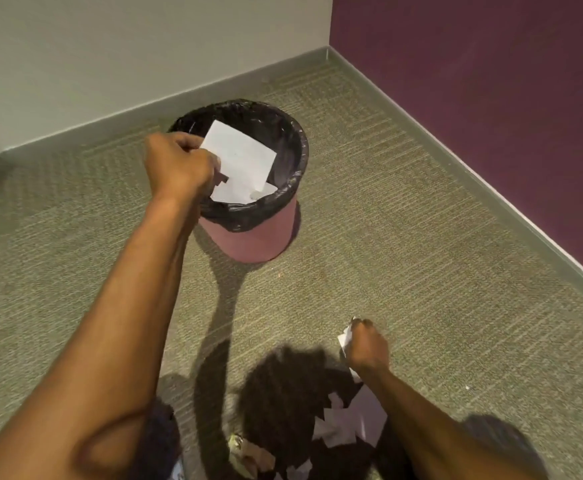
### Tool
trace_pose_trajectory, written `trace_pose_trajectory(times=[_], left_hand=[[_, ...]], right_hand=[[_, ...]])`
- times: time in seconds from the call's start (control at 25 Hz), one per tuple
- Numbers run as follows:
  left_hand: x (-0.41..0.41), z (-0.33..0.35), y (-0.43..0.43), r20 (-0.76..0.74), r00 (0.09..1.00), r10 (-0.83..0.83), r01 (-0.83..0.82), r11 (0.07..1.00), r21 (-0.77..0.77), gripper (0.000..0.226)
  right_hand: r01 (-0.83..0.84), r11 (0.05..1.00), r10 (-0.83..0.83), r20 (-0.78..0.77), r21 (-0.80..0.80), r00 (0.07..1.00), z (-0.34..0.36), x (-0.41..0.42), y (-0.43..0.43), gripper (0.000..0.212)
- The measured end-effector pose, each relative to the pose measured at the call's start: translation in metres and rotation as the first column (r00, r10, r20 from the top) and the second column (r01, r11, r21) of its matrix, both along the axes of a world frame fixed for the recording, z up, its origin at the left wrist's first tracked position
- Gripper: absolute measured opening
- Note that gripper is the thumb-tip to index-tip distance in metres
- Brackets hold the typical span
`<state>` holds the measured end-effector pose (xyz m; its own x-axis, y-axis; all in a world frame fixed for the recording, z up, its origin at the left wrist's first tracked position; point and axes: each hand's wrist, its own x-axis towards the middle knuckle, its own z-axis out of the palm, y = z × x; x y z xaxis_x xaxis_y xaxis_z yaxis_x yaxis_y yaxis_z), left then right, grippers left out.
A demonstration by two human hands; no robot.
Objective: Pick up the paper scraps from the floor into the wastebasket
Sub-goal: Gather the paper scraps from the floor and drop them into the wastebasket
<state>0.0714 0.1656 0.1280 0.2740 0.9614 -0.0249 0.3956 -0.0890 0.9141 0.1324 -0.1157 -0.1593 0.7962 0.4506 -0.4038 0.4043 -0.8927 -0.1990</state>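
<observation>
Paper sheet [239, 155] over wastebasket [255, 233], left hand [179, 164] gripping

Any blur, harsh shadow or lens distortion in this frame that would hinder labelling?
Head view: wide-angle bending curves the baseboard; a dark shadow covers the paper scraps near the bottom edge; the right hand is slightly motion-blurred; the left hand and wastebasket are sharp enough.

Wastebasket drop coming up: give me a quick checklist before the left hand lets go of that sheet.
1. Left hand holds white sheet: ok.
2. Sheet over wastebasket opening: ok.
3. Black liner folded over rim, mouth open: ok.
4. Room inside for more paper: cannot tell.
5. Right hand gripping a scrap: ok.
6. Floor cleared: not ok, scraps lie near the person.
</observation>
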Motion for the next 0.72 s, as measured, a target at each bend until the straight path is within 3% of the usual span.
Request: trace_pose_trajectory(times=[0.08,0.16,0.2,0.28,0.36,0.44,0.48,0.56,0.64,0.72], left_hand=[[0.005,-0.02,0.019,-0.1,0.994,-0.041,0.039,0.999,-0.025,0.019],[0.003,-0.037,0.033,-0.137,0.987,-0.084,0.077,0.995,-0.056,0.026],[0.001,-0.043,0.037,-0.155,0.984,-0.09,0.086,0.996,-0.038,0.028],[-0.002,-0.047,0.035,-0.155,0.984,-0.083,0.094,0.993,0.065,0.023],[-0.008,-0.043,0.016,-0.091,0.989,-0.118,0.129,0.985,0.118,0.014],[-0.018,-0.039,-0.017,-0.043,0.954,-0.296,0.297,0.955,0.005,0.023],[-0.025,-0.04,-0.038,-0.027,0.9,-0.434,0.429,0.896,-0.111,0.027],[-0.035,-0.058,-0.073,-0.037,0.72,-0.693,0.643,0.686,-0.34,0.03],[-0.043,-0.096,-0.103,-0.113,0.511,-0.852,0.714,0.494,-0.495,0.026],[-0.053,-0.141,-0.125,-0.193,0.397,-0.897,0.684,0.43,-0.589,0.024]], right_hand=[[0.17,0.972,-0.159,-0.077,0.163,0.984,0.019,0.012,0.014,0.022],[0.364,0.86,-0.321,-0.176,0.358,0.931,0.05,0.03,0.035,0.024],[0.469,0.749,-0.397,-0.25,0.468,0.883,0.07,0.041,0.046,0.027],[0.631,0.428,-0.501,-0.41,0.648,0.762,0.119,0.066,0.067,0.035],[0.664,0.131,-0.513,-0.522,0.737,0.681,0.175,0.093,0.085,0.038],[0.619,-0.024,-0.445,-0.563,0.785,0.696,0.227,0.111,0.108,0.038],[0.589,-0.044,-0.398,-0.555,0.807,0.73,0.248,0.114,0.12,0.038],[0.518,0.024,-0.305,-0.487,0.855,0.818,0.275,0.11,0.146,0.036],[0.432,0.167,-0.215,-0.395,0.886,0.893,0.286,0.097,0.169,0.034],[0.368,0.327,-0.153,-0.335,0.87,0.93,0.286,0.084,0.186,0.034]])
